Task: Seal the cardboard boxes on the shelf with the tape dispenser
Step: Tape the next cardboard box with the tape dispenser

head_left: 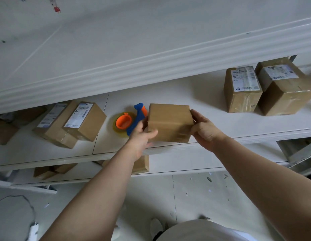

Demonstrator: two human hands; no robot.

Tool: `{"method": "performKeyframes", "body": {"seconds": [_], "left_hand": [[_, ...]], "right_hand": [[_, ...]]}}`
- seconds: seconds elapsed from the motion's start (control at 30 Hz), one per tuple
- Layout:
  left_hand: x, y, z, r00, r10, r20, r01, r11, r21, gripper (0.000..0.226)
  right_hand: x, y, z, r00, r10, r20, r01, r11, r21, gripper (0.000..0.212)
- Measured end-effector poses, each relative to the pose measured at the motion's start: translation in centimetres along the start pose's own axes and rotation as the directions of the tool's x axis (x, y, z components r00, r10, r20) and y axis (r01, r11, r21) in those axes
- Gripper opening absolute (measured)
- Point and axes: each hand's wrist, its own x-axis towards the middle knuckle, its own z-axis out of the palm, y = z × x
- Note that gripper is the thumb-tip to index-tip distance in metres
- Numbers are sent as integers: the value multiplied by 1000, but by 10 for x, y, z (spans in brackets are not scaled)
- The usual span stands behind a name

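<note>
A plain brown cardboard box point(169, 121) sits near the front edge of the white shelf point(212, 101), gripped from both sides. My left hand point(141, 136) clasps its left side, thumb on the front face. My right hand point(204, 129) holds its right side. Just left of the box lies the tape dispenser point(132, 119), blue-handled with an orange core and a clear tape roll, partly hidden behind my left hand.
Two labelled boxes point(71, 122) lie tilted at the shelf's left. Two more labelled boxes point(266, 87) stand at the right. A white board overhangs the shelf from above. More boxes point(53, 170) rest on the lower shelf, above a white tiled floor.
</note>
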Motion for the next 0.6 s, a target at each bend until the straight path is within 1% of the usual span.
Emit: {"method": "performKeyframes", "body": {"seconds": [0.03,0.07,0.1,0.13,0.2,0.23,0.3,0.37,0.43,0.5,0.57,0.6], "left_hand": [[1,-1,0,999,27,-21,-24,994,111,65],[2,-2,1,999,14,-42,-5,980,198,69],[2,-2,2,999,-19,-50,30,970,243,72],[0,-3,4,997,-74,-37,81,968,240,70],[-4,-4,9,983,-182,14,177,970,169,56],[-5,-6,11,978,-206,23,201,970,138,53],[-5,-7,13,979,-205,18,203,975,89,50],[-4,-7,13,982,-186,8,186,981,61,40],[-3,-5,13,987,-152,-57,156,985,67,31],[0,1,10,981,-106,-165,124,986,107,35],[6,11,7,971,-56,-234,90,987,136,45],[8,17,7,968,-40,-247,71,991,115,48]], "right_hand": [[-1,3,-4,1000,20,-4,-20,1000,2,86],[-1,7,-7,999,36,-3,-36,999,-13,83],[-2,10,-9,999,50,-3,-50,998,-40,78],[-2,11,-10,998,58,-10,-59,996,-66,72],[0,11,-10,997,51,-51,-58,989,-138,55],[1,9,-8,997,48,-57,-57,981,-184,51],[2,7,-6,998,54,-35,-61,968,-244,56],[-2,5,-6,997,74,-6,-72,956,-283,59],[-7,3,-9,995,91,27,-74,926,-371,64],[-11,1,-11,995,93,41,-65,894,-443,72],[-11,-3,-10,1000,26,18,-14,876,-482,71],[-10,-7,-10,1000,-23,-12,14,869,-494,70]]}}
